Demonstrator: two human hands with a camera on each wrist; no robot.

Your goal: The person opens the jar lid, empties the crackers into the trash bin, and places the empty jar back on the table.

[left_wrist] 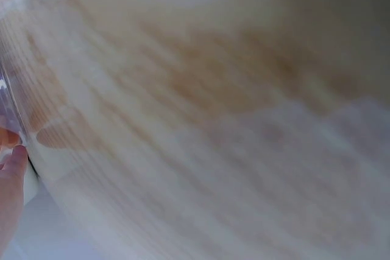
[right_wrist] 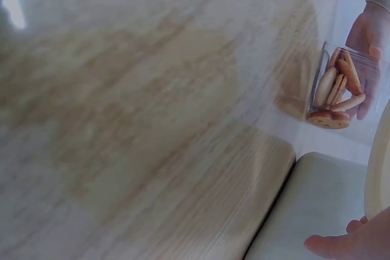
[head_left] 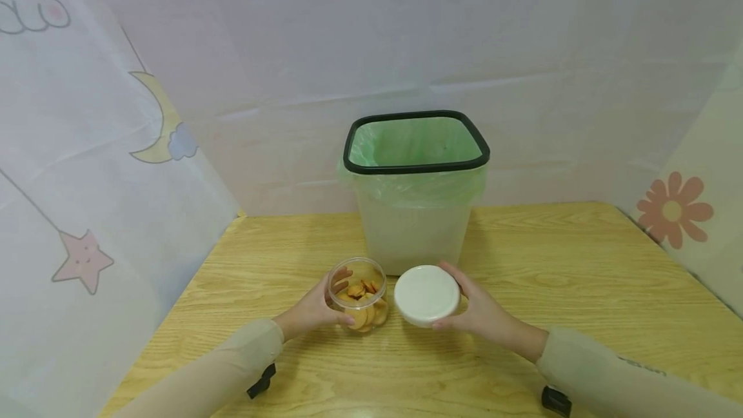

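Gripping cookie jar (head_left: 358, 295) w/ left hand (head_left: 313, 312); right hand (head_left: 484, 315) apparently clamps lid (head_left: 426, 295) beside it.

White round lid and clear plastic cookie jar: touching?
Apart. The head view shows a strip of wooden table between the white round lid, held by the right hand, and the clear plastic cookie jar, gripped by the left hand.

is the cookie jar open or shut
Open: the white lid is off, held by the right hand beside the jar, which the left hand grips.
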